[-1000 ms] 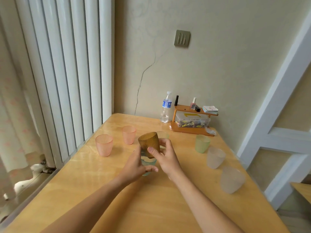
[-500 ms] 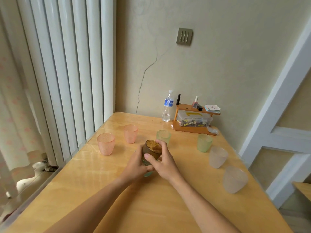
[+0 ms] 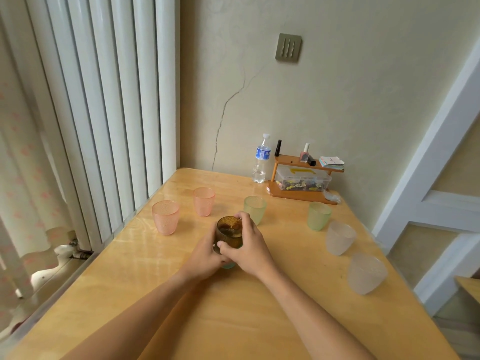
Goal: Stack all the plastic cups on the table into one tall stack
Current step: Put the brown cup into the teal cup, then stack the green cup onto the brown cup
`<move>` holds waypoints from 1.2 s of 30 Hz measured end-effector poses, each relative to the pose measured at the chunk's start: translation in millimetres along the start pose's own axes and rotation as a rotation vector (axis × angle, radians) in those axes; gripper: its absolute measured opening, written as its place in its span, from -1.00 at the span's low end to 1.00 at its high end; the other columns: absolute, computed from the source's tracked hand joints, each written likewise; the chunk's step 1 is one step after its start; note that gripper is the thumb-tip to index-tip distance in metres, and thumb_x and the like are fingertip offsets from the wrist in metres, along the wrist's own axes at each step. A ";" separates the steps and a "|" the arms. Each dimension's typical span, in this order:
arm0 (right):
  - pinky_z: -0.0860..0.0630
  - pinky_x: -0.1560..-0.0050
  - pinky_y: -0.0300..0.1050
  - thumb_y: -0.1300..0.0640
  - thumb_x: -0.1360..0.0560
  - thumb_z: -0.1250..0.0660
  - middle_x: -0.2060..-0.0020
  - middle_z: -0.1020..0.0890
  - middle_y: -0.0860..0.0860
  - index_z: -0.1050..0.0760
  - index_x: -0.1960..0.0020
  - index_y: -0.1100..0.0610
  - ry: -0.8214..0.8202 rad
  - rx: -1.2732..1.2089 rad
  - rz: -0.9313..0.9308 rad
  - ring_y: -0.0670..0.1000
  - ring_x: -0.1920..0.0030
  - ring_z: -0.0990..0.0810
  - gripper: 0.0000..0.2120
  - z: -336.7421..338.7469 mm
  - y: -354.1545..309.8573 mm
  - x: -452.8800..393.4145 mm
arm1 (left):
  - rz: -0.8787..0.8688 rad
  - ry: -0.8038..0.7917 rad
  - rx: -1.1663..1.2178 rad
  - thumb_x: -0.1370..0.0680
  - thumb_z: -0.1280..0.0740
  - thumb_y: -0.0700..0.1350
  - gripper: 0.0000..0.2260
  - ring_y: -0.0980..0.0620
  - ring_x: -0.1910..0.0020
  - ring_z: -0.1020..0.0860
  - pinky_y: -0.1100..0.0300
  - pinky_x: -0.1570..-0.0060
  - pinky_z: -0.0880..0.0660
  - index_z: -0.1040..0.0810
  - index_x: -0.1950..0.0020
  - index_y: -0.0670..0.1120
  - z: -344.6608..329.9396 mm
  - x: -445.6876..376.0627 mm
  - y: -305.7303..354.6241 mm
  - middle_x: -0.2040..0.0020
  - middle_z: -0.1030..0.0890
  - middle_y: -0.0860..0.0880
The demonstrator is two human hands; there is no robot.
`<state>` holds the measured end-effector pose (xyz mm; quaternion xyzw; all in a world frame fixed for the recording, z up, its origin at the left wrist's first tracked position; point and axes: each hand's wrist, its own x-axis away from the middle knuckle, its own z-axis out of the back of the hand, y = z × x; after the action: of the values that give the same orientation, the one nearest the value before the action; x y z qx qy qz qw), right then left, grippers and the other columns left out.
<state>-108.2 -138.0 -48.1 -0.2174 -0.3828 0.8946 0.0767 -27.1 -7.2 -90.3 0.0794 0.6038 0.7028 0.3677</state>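
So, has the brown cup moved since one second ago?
Yes. The brown cup has gone down toward the table, now sitting lower than the green cup behind it.

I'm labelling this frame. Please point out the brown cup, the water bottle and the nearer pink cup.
brown cup (image 3: 230,233): head view, on its side wall.
water bottle (image 3: 260,162): head view, just below its blue label.
nearer pink cup (image 3: 165,220): head view, on its front wall.

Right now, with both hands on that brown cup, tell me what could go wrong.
1. The brown cup may seat crooked in the teal cup below and jam.
2. The right hand hides the joint, so misalignment could go unnoticed.
3. Reaching out, an arm might knock the nearest green cup.
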 end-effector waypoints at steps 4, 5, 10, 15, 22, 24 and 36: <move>-0.51 -0.31 -0.02 -0.15 -0.34 -0.43 -0.33 -0.46 -0.01 -0.23 -0.39 -0.06 -0.024 0.041 -0.026 0.05 -0.27 -0.53 -0.30 -0.6 -1.5 -3.3 | -0.026 -0.001 0.028 -0.34 -0.43 -0.18 -0.31 -0.03 -0.26 -0.66 0.05 -0.27 -0.61 -0.38 -0.48 -0.02 0.2 -0.4 3.5 -0.26 -0.68 -0.03; -0.52 -0.30 -0.01 -0.18 -0.32 -0.40 -0.34 -0.45 0.00 -0.22 -0.39 -0.07 -0.033 0.049 -0.034 0.08 -0.25 -0.56 -0.29 -0.5 -2.5 -3.9 | -0.036 0.005 0.024 -0.37 -0.44 -0.15 -0.31 0.02 -0.26 -0.66 0.11 -0.27 -0.60 -0.36 -0.49 -0.03 -1.2 0.3 5.3 -0.27 -0.68 -0.02; -0.49 -0.31 -0.02 -0.26 -0.37 -0.38 -0.32 -0.47 0.01 -0.21 -0.38 -0.06 -0.112 0.084 -0.043 0.05 -0.26 -0.52 -0.31 8.5 -6.1 -4.2 | -0.081 0.066 -0.044 -0.49 -0.41 0.08 -0.52 0.13 -0.17 -0.64 0.15 -0.19 -0.54 -0.45 -0.37 -0.01 -12.2 5.0 6.8 -0.19 -0.68 0.07; -0.38 -0.07 -0.10 -0.20 -0.64 -0.18 -0.10 -0.58 0.05 -0.41 -0.09 -0.01 -0.067 -0.038 -0.014 -0.02 -0.02 -0.52 -0.74 29.4 -1.0 -24.8 | -0.105 0.090 -0.054 -0.53 -0.45 0.14 -0.52 0.19 -0.21 -0.61 0.31 -0.23 -0.48 -0.46 -0.37 0.00 -13.4 2.5 3.0 -0.23 -0.66 0.09; -0.42 -0.34 0.07 -0.02 -0.56 -0.33 -0.42 -0.36 0.12 -0.36 -0.44 0.06 0.145 0.476 -0.098 0.18 -0.44 -0.31 -0.52 31.8 28.2 -87.3 | -0.106 0.128 -0.056 -0.51 -0.45 0.17 -0.53 0.18 -0.17 -0.62 0.37 -0.20 -0.47 -0.47 -0.30 -0.04 -16.6 2.2 3.3 -0.18 -0.67 0.10; -0.38 -0.40 0.11 -0.07 -0.55 -0.35 -0.52 -0.23 0.13 -0.27 -0.53 0.03 0.104 0.536 -0.152 0.22 -0.51 -0.22 -0.40 32.4 34.7 -99.9 | -0.109 0.133 -0.056 -0.50 -0.46 0.17 -0.53 0.15 -0.17 -0.63 0.33 -0.21 -0.49 -0.48 -0.30 -0.04 -16.5 2.5 2.8 -0.17 -0.68 0.08; -0.44 -0.36 0.05 -0.08 -0.41 -0.51 -0.37 -0.35 0.17 -0.27 -0.49 0.10 0.049 0.355 -0.303 0.25 -0.40 -0.42 -0.24 33.7 61.0 -106.6 | -0.117 0.148 -0.045 -0.49 -0.50 0.12 -0.55 0.11 -0.17 -0.64 0.28 -0.22 -0.51 -0.50 -0.30 0.00 -16.6 -0.1 -0.1 -0.16 -0.68 0.09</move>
<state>-26.3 -234.7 -36.1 -0.1621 -0.2458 0.9206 0.2565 -36.2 -20.4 -94.6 -0.0165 0.6170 0.6974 0.3643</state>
